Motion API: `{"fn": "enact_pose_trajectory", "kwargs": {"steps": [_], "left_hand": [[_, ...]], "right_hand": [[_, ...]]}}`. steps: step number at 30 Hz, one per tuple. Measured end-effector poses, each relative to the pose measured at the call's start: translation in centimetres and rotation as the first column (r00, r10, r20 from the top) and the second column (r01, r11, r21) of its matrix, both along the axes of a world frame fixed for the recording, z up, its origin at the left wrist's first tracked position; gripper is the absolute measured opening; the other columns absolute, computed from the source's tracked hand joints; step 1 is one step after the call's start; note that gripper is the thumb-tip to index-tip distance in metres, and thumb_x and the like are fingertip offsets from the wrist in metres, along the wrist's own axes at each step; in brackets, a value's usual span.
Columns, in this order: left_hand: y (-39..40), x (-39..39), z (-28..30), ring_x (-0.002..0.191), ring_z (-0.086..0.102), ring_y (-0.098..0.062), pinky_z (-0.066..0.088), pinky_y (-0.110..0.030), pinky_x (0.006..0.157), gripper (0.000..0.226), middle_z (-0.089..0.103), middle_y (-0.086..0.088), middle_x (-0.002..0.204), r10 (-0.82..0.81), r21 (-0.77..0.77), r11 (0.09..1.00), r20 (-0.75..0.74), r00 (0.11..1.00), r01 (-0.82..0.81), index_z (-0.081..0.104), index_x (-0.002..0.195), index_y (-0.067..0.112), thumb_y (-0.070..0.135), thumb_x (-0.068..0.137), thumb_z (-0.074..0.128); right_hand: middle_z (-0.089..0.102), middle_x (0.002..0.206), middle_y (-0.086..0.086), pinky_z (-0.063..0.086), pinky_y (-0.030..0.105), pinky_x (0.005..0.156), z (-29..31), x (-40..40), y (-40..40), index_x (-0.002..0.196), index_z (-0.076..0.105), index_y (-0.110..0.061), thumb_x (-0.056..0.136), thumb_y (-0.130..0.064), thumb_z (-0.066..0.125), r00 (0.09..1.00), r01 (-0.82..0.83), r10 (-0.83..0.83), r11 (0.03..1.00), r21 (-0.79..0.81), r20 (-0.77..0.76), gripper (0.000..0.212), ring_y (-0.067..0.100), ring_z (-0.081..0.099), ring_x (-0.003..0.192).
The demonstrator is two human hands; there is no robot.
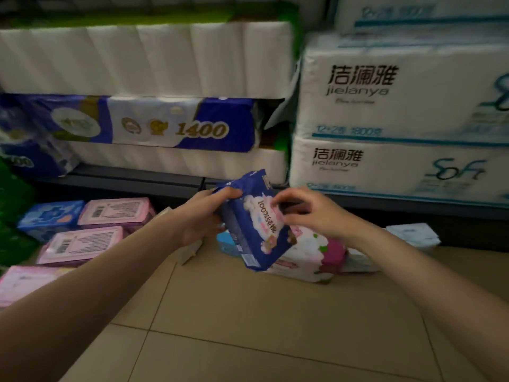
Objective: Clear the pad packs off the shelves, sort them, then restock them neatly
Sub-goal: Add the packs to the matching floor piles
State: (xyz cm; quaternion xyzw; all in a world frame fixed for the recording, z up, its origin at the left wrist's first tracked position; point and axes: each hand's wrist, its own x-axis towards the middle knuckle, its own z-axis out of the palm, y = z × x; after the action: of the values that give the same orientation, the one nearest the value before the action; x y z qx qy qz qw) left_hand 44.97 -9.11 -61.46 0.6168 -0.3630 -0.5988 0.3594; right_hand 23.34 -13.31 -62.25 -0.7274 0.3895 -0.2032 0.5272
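A blue pad pack [254,230] with a white cloud print is held tilted above the floor. My left hand [202,216] grips its upper left edge. My right hand [308,212] has curled fingers touching the pack's front near its top right. On the floor beneath lies a white and pink pad pack [311,252]. To the left, several pink pad packs [82,244] lie in rows beside a blue pack [51,219].
A dark shelf [132,179] carries toilet roll bundles [143,59] and a blue "1400" bundle [176,125]. White jielanya tissue packs [399,106] are stacked at right. A small white pack [413,234] lies by the shelf base. Beige tiled floor [261,326] spreads in front.
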Motion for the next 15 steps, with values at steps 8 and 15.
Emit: {"fn": "enact_pose_trajectory", "kwargs": {"steps": [8, 15], "left_hand": [[-3.4, -6.1, 2.5, 0.110, 0.059, -0.023, 0.045, -0.036, 0.093, 0.056, 0.062, -0.007, 0.118, -0.249, -0.042, 0.968, 0.009, 0.968, 0.249, 0.052, 0.117, 0.019, 0.037, 0.066, 0.067], [-6.6, -14.6, 0.1, 0.112, 0.057, -0.021, 0.043, -0.027, 0.097, 0.047, 0.060, -0.009, 0.125, -0.598, 0.187, 0.673, 0.707, 0.377, 0.716, 0.049, 0.130, 0.007, 0.022, 0.088, 0.063]], "right_hand": [[0.068, 0.110, 0.001, 0.057, 0.029, 0.080, 1.5, -6.2, -0.9, 0.121, 0.053, -0.020, 0.067, -0.007, 0.074, 0.975, 0.056, -0.149, 0.884, 0.464, 0.166, 0.060, 0.015, 0.067, 0.098], [0.057, 0.117, 0.004, 0.044, 0.030, 0.077, 2.8, -20.3, -3.4, 0.111, 0.049, -0.018, 0.073, -0.014, 0.077, 0.628, -0.030, -0.117, 0.984, -0.174, -0.770, 0.048, 0.020, 0.053, 0.097]]}}
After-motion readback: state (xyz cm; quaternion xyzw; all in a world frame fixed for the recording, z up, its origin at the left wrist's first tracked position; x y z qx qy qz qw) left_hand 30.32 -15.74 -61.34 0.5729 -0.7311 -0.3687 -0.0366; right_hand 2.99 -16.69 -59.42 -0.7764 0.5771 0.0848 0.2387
